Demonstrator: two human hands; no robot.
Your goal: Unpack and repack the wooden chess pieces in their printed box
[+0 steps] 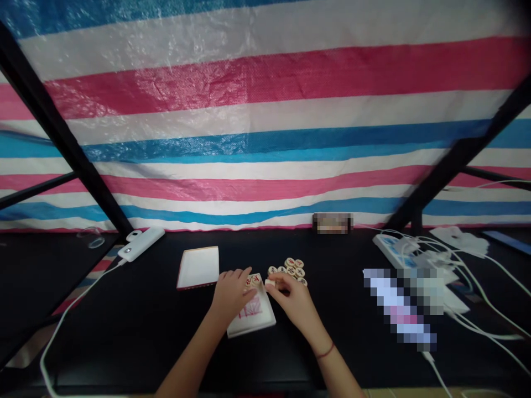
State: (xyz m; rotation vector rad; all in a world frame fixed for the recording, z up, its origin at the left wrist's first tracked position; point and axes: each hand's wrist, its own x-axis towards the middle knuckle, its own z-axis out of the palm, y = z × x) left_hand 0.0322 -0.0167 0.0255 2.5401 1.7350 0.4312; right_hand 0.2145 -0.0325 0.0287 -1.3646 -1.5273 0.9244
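My right hand [292,296] pinches a pale round Chinese chess piece [270,283] between thumb and fingers, just beside the right wall of an open white box [253,327]. Over the left side of that box lies my left hand [232,290], its fingers stretched out and apart. Close to its fingertips, Chinese chess pieces with red characters [255,279] sit in the far end of the box. A pink-red printed pattern shows on the box's floor. Beyond my right hand, several more pieces [291,271] with red or dark characters are grouped on the black table; my fingers hide some.
Left of the box lies its white-lined lid [199,268]. A white power bank [141,244] with a cable is at the far left. On the right are a power strip [388,249], tangled white cables and a blurred phone [398,309]. A striped sheet [249,127] hangs behind.
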